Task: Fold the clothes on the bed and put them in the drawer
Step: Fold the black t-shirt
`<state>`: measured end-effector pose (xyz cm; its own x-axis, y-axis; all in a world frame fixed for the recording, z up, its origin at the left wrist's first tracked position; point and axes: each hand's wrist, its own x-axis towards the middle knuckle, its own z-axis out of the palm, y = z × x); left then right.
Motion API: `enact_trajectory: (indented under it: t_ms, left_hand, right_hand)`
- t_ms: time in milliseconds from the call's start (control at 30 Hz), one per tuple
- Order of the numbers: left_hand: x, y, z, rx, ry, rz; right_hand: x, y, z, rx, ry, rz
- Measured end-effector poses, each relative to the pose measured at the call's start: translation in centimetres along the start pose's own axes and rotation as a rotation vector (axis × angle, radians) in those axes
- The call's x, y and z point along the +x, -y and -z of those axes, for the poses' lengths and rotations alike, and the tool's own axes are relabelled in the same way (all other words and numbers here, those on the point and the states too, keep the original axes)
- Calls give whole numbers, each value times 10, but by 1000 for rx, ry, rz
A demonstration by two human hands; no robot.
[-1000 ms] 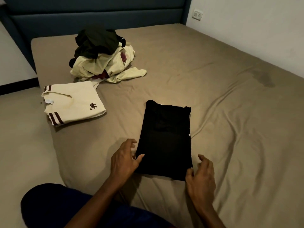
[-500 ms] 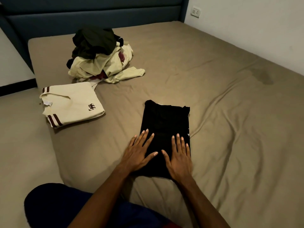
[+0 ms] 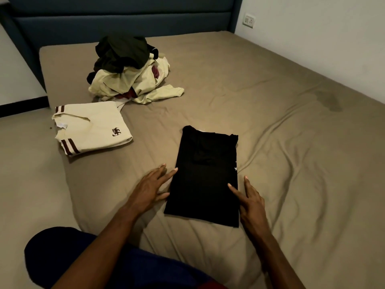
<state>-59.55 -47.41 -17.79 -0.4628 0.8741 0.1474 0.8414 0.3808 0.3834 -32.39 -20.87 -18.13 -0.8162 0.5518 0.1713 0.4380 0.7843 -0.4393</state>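
- Bed [image 3: 291, 184]: tan sheet, creased on the right half; a dark stain shows near the right edge.
- Cream shirt [image 3: 91, 127], far left: folded flat near the bed's left edge, striped cuffs at its left side, small dark emblem toward its right corner.
- Heap of unfolded clothes [image 3: 129, 74], behind the cream shirt toward the headboard [image 3: 125, 19]: pale garments below, a dark garment on top.
- Left hand [image 3: 151, 185]: fingers straight and spread, flat on the sheet, fingertips touching the left long edge of the black garment; it grasps nothing.
- Black garment [image 3: 205, 176], centre of the bed's near half: folded into a narrow rectangle, lying flat. Long axis runs from the person toward the headboard, tilted slightly so the far end leans right. Neckline end points away; the squared end is nearest the person.
- Right hand [image 3: 249, 200]: fingers extended, index tip on the garment's right edge, other fingers on the sheet just beside it; released, nothing held.
- Wall socket [image 3: 249, 20]: upper right, on the white wall.
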Motion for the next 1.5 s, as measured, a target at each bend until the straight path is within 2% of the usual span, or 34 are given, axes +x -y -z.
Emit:
enact_trajectory:
  t_ms: [100, 200, 367, 567, 633, 700, 767, 867, 967, 1033, 1067, 1200, 1500]
  left_hand:
    - [0, -6, -4, 36, -2, -40]
    - [-2, -8, -11, -39, -45, -74]
    - [0, -6, -17, -186, -118, -63]
    - [12, -28, -2, -685, -120, 78]
    - [27, -32, 7, -736, -141, 124]
    - [55, -35, 21, -753, -192, 162]
    - [93, -42, 38, -816, -262, 229]
    - [163, -39, 50, -849, -361, 366]
    - [205, -24, 29, -949, -207, 579]
    - [209, -18, 11, -947, -132, 716]
    - [204, -17, 5, -931, -121, 727]
    - [190, -10, -14, -834, -208, 698]
    - [145, -43, -15, -465, -285, 700]
  right_hand:
    - [7, -7, 8, -5, 98, 65]
    - [14, -13, 19, 25, 193, 101]
    - [18, -12, 26, 93, 175, 127]
    - [35, -5, 39, 432, 157, 158]
    - [59, -5, 42, 564, 145, 173]
    - [88, 5, 46, 762, 117, 57]
    - [119, 20, 55, 937, 21, -113]
    - [170, 35, 56, 1072, -53, -288]
    - [196, 21, 28, 1101, -37, -549]
    - [195, 5, 4, 1064, -11, -671]
    - [189, 2, -4, 1047, -16, -677]
    - [181, -4, -11, 1087, -42, -674]
    - [144, 7, -19, 750, -144, -599]
